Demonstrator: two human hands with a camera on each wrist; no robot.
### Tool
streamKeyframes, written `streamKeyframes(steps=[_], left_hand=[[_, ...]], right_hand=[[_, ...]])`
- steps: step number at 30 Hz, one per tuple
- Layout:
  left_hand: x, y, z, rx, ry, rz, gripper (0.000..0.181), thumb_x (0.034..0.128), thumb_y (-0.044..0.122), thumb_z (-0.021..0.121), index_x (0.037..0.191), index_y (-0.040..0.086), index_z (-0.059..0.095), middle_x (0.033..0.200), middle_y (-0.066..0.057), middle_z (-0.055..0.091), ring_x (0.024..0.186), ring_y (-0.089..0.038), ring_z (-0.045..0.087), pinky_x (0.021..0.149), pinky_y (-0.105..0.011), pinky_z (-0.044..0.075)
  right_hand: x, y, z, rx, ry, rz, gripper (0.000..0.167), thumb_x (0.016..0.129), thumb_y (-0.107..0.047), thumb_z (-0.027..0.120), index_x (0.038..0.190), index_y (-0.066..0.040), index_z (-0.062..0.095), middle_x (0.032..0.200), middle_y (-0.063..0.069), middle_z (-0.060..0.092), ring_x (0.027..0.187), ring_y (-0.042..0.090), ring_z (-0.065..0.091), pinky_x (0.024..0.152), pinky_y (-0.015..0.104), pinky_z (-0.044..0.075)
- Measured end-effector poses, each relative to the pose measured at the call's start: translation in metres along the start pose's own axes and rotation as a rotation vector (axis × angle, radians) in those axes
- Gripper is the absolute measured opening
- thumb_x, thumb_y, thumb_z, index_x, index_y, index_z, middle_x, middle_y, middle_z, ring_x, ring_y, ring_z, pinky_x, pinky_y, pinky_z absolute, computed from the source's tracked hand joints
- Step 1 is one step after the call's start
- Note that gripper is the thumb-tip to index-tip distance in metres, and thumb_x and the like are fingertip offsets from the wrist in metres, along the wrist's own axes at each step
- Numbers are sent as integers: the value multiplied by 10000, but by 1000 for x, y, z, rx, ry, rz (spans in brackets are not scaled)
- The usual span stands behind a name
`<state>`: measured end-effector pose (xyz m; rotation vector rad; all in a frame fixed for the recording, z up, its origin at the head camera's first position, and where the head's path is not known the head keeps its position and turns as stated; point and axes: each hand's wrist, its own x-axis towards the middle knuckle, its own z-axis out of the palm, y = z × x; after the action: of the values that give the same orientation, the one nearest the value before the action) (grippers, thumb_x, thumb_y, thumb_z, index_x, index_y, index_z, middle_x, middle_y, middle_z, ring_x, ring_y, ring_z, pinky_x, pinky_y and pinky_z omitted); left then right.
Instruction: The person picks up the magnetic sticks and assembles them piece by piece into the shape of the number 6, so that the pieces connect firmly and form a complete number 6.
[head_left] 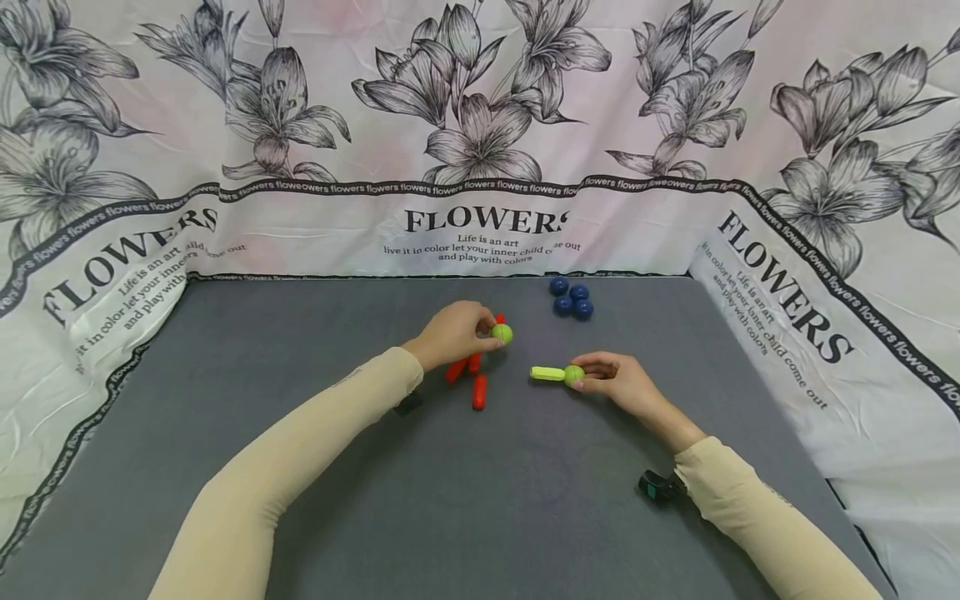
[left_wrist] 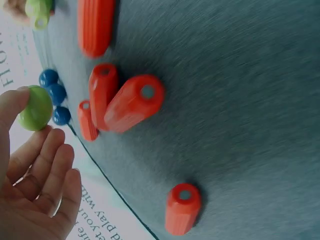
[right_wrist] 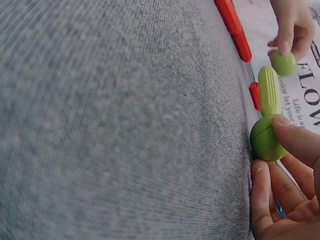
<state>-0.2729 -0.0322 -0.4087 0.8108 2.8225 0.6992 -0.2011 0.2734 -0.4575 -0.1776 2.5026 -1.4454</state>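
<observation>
My left hand (head_left: 453, 335) pinches a green ball (head_left: 502, 334) between thumb and fingers, held above the cloth. In the left wrist view, that ball (left_wrist: 37, 108) has nothing attached that I can see. My right hand (head_left: 622, 385) grips a second green ball (head_left: 574, 375) with thumb and fingertips. A yellow-green ribbed stick (head_left: 547, 374) is joined to this ball and points left, toward the other hand. Several red ribbed sticks (head_left: 479, 392) lie under and beside my left hand. One red stick (left_wrist: 183, 209) shows a round hole in its end.
Several blue balls (head_left: 583, 309) sit together near the back edge, right of centre. The grey cloth surface (head_left: 480, 508) reaches back to a white curtain (head_left: 300, 229) printed with flowers. Black devices (head_left: 660, 487) hang at the wrists.
</observation>
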Motion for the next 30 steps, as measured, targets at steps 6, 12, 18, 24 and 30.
streamKeyframes(steps=[6,12,18,24,30], left_hand=[[-25,1,4,2,-2,13,350,877,382,751,1103,118,723,1003,-24,703,881,-135,605,810,-294,533],[-39,2,12,2,12,50,321,870,364,762,1074,117,735,969,-30,702,843,-134,555,779,-284,492],[-40,-1,22,-14,33,53,316,859,369,772,1063,129,746,965,2,703,865,-127,559,788,-283,493],[-42,-3,27,-41,45,58,316,860,362,773,1066,124,749,947,-9,698,864,-140,567,778,-282,490],[-40,2,29,-27,44,76,321,862,368,769,1074,128,748,938,-7,692,863,-136,556,769,-279,492]], right_hand=[[2,-2,1,-3,-3,-3,450,863,-302,773,1259,-117,665,1247,146,687,970,-23,645,818,201,521],[4,-5,2,-10,-4,-18,435,855,-276,783,1244,-114,675,1232,142,693,965,-14,647,810,200,528],[11,-4,4,-32,-7,-37,422,856,-279,782,1236,-125,681,1226,132,697,990,24,653,821,192,530],[15,-7,9,-24,-4,-55,422,855,-255,785,1229,-89,682,1207,158,702,978,44,656,805,187,530],[17,-8,13,-26,6,-57,419,841,-259,798,1217,-106,692,1174,138,715,942,22,658,787,196,534]])
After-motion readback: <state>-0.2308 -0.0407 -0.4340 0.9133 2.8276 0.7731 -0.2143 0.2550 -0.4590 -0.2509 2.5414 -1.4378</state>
